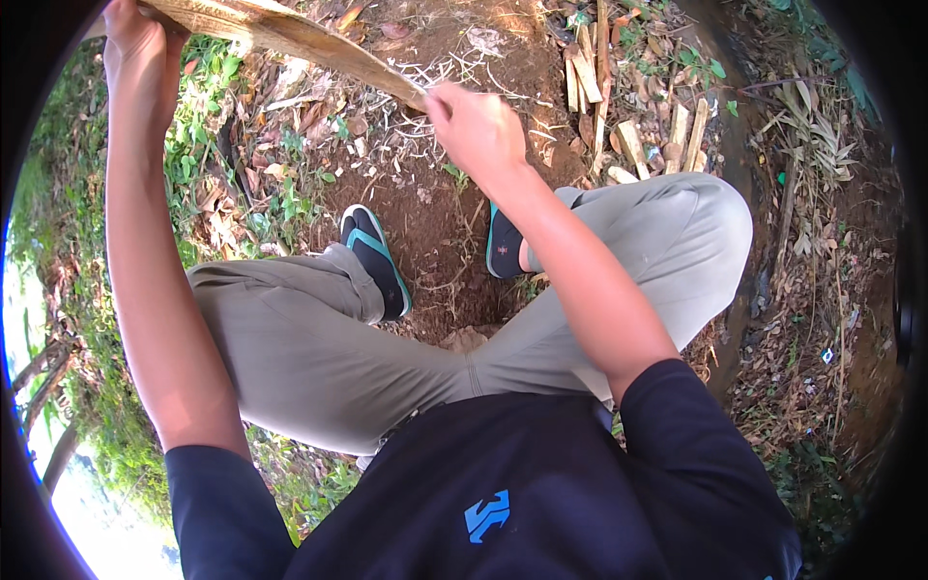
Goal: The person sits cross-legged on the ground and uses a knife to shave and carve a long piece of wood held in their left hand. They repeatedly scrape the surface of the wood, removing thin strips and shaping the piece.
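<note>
A long, flat piece of pale brown wood [290,34] slants across the top of the head view, its upper left part running out toward the rim. My left hand [138,37] is closed around it near the top left corner, the fingers partly cut off by the picture's edge. At the other, narrower end, my right hand [478,130] is curled into a fist against the tip, its fingertips hidden from this side. The wood is held off the ground, above and beyond my feet.
Split wood sticks [585,72] lie on the soil at the upper right, with shorter cut pieces [677,140] nearer my knee. Dark sandals [375,261] are on my feet. Green plants [198,106] and dry leaves border the left; a dark ridge [749,290] runs down the right.
</note>
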{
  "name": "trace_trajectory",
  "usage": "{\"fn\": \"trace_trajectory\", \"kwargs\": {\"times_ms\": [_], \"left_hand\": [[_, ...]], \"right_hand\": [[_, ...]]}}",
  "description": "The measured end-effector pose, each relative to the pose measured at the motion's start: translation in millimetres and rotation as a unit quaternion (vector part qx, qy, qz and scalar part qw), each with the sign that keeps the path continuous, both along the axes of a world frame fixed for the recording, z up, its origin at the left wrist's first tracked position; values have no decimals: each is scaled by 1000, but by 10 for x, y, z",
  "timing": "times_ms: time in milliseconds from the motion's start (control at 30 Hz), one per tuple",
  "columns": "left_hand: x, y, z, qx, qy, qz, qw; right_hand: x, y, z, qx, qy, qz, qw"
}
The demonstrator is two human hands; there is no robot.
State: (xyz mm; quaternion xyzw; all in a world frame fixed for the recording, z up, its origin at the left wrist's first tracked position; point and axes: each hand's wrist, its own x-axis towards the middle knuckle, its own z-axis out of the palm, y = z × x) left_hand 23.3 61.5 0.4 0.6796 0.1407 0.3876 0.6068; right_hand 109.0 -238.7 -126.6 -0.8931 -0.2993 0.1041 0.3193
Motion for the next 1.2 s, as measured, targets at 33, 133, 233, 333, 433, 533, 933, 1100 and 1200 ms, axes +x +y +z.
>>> {"fn": "trace_trajectory", "kwargs": {"times_ms": [33, 133, 233, 333, 433, 533, 933, 1100, 1200], "left_hand": [[6, -41, 25, 40, 48, 27, 998], [18, 34, -85, -66, -10, -33, 997], [-38, 39, -63, -58, 9, -8, 998], [-66, 15, -22, -61, 10, -30, 998], [-29, 40, -9, -73, 12, -53, 996], [-12, 78, -41, -64, 3, -42, 997], [109, -173, 72, -46, 51, 71, 995], [123, -52, 12, -22, 52, 33, 998], [98, -25, -17, -32, 31, 2, 999]], "right_hand": [[16, -81, -234, -10, 29, -19, 999], [90, -25, -147, -82, 41, -16, 996], [25, 35, 30, -130, 32, 11, 991], [51, 63, -24, -56, 62, -28, 996], [315, -6, -117, -1, 278, -66, 958], [335, -21, -116, -5, 235, -48, 971], [39, -173, -623, -192, -21, 23, 981], [158, -65, -451, -172, 36, -14, 984], [116, -20, -294, -136, 61, -51, 988]]}}
